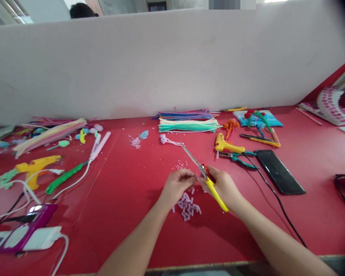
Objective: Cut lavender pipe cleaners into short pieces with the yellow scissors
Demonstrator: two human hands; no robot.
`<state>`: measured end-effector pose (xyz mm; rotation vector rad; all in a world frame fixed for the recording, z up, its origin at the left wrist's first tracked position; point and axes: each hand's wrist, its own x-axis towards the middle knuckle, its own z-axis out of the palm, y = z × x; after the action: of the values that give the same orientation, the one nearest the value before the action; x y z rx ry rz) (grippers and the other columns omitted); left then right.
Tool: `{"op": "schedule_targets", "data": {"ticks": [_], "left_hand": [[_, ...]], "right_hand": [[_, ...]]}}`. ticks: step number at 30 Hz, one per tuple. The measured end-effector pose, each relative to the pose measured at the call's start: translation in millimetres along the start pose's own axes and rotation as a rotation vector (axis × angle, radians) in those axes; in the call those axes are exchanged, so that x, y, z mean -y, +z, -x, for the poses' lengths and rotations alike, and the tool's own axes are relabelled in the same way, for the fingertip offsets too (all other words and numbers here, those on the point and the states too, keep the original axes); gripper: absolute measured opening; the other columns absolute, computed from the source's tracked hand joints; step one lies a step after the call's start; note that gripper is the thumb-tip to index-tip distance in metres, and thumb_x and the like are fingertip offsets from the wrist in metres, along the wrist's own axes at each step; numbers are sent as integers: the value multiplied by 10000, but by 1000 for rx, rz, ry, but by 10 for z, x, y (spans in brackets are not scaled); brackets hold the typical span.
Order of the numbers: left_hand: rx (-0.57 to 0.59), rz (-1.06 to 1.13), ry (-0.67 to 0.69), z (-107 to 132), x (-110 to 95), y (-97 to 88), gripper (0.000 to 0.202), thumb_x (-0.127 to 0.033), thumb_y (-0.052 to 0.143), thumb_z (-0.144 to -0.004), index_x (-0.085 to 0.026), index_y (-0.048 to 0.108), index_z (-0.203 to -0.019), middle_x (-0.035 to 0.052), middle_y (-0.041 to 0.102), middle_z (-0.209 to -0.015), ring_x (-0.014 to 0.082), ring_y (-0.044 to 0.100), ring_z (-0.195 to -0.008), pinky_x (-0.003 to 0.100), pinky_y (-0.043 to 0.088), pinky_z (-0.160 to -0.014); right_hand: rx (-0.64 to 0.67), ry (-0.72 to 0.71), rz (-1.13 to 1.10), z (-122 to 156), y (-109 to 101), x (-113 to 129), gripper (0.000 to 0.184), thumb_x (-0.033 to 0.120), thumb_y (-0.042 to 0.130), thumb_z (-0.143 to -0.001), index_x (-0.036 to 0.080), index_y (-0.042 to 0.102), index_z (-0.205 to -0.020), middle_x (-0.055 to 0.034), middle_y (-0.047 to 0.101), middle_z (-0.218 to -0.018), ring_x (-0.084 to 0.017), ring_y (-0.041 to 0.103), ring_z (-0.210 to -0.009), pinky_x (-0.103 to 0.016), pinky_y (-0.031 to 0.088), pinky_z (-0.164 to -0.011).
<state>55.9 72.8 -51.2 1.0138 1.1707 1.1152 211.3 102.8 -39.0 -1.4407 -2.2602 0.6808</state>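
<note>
My right hand point(222, 188) is closed around a pair of scissors point(217, 194) with yellow and red handles; the blades point away from me to the upper left. Beside it, my left hand point(178, 186) is pinched, fingertips meeting my right fingers at what looks like a small lilac piece point(196, 176), mostly hidden. Below the hands lies a loose pile of short lilac pieces point(186, 207). Tiny lilac scraps point(181, 165) are scattered under the blades. Near the scissor tips rests a lilac pipe cleaner flower point(163, 139) with a thin stem.
Bundles of pipe cleaners point(189, 125) lie against the white partition point(161, 69). To the right are a yellow glue gun point(227, 145), pliers point(241, 159) and a black phone point(278, 171). Leftward are another glue gun point(36, 165), a green-handled tool point(64, 179), cables and a purple power strip point(36, 226).
</note>
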Motion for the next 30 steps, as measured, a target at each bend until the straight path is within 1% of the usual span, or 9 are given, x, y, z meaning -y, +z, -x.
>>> {"op": "schedule_targets", "data": {"ticks": [2,4,7,10,13,16,20,22,30], "left_hand": [[-92,73,39,-16,-29,-36,114,-256,545,-665,-147,567,-693,-7,522,-557,84,462,-500,213,366,-519],[-196,170,70,-32,-59,-77,102,-242,554,-656,-145,562,-687,-12,521,-564,77,462,-509,203,360,-520],[-287,297,102,-48,-92,-121,77,-211,558,-647,-138,552,-672,-15,516,-595,69,464,-533,194,359,-528],[-350,340,149,-51,-103,-134,74,-199,551,-644,-131,549,-671,-17,506,-592,62,455,-531,188,355,-530],[-414,354,183,-48,-99,-135,97,-204,554,-633,-129,556,-696,-13,517,-608,60,459,-536,186,356,-531],[-425,371,188,-42,-98,-136,105,-205,557,-630,-132,558,-705,-9,530,-629,64,473,-558,193,367,-552],[-426,394,183,-35,-105,-137,88,-200,555,-641,-137,550,-702,-12,531,-640,60,476,-561,189,368,-560],[-420,397,186,-34,-101,-139,89,-196,553,-648,-133,548,-710,-7,528,-646,61,476,-569,187,368,-565],[-401,395,202,-40,-52,-158,89,-190,532,-679,-131,550,-742,0,522,-658,61,470,-575,187,369,-567]], "right_hand": [[-29,-1,102,-6,-34,-5,277,466,425,-686,191,456,-682,25,495,-540,-93,420,-458,-194,237,-434],[-43,-8,174,-11,-43,-11,335,509,421,-677,193,471,-778,4,539,-617,-114,477,-515,-203,258,-461],[-16,4,250,-9,-8,-13,424,554,385,-684,191,462,-889,-23,574,-687,-146,530,-578,-220,274,-480],[37,24,322,1,49,-9,454,584,329,-702,191,470,-880,-32,583,-657,-165,545,-569,-234,268,-472],[73,19,376,8,87,-2,476,608,281,-710,186,474,-818,-40,587,-634,-173,550,-552,-241,251,-460],[110,9,406,10,105,7,470,607,268,-716,187,470,-777,-39,588,-616,-173,551,-536,-243,232,-449],[161,5,410,9,109,20,403,546,295,-745,186,473,-776,-38,591,-619,-166,553,-545,-241,221,-446],[177,9,414,8,105,22,397,541,299,-746,183,471,-763,-41,591,-623,-161,550,-543,-239,217,-444],[175,7,439,17,117,10,356,506,334,-752,173,457,-750,-40,575,-597,-147,540,-531,-234,204,-447]]}}
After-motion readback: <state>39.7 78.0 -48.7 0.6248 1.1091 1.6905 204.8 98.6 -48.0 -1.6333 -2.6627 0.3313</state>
